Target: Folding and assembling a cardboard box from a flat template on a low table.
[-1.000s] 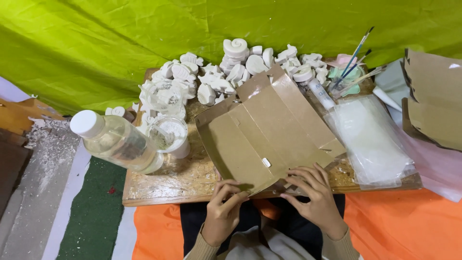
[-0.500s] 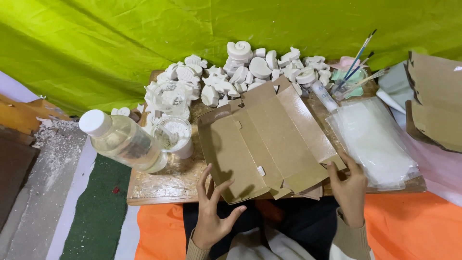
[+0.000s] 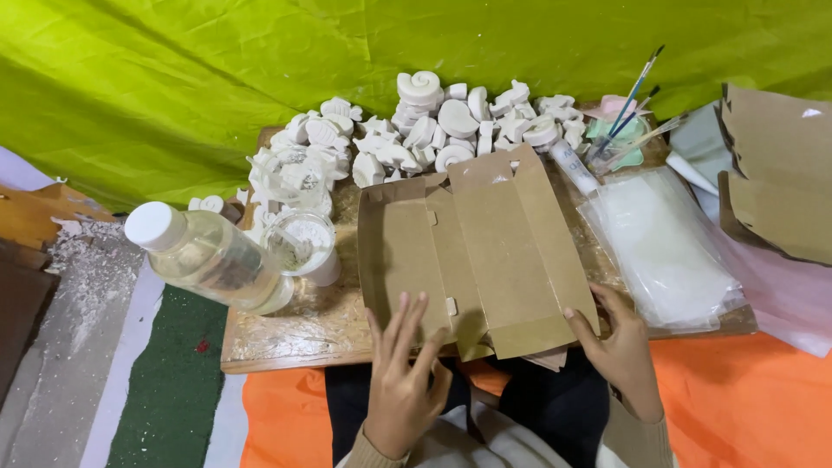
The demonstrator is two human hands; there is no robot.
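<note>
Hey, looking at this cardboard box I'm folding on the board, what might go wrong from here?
The flattened cardboard box hangs over the wooden board's near edge; only your right hand touches it, so it may slide into your lap. The left hand is spread open near its lower edge.

Lifting a flap could sweep into the white plaster figures right behind it.

The clear bottle lies tilted by the board's left edge; a bump might roll it off.

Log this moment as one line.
left hand: open, fingers on flat cardboard box | right hand: at box's right edge | behind: white plaster figures | left: plastic bottle
</note>
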